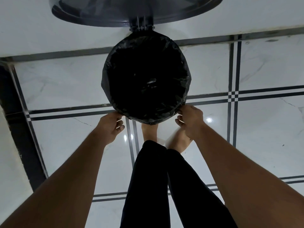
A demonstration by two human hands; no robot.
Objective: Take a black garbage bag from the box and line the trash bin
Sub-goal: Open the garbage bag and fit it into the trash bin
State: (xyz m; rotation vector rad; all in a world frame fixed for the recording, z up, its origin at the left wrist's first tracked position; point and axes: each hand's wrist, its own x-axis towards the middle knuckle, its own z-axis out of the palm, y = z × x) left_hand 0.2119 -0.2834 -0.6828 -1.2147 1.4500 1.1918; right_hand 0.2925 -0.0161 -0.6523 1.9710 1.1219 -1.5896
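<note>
Head view looks straight down on a round trash bin standing on a glossy white tiled floor crossed by dark double lines. Its lid is swung open at the top of the frame, hinged at the bin's far side. A black garbage bag fills the middle of the frame, its mouth folded over the rim all the way round, its crinkled inside dark and deep. At the lower left of the rim the left hand has its fingers curled, fingertips touching the bag's folded edge; whether they actually pinch the plastic I cannot tell. At the lower right the right hand is likewise curled against the edge, thumb and fingers close together. Below the bin, bare feet and black trouser legs run down the centre.
</note>
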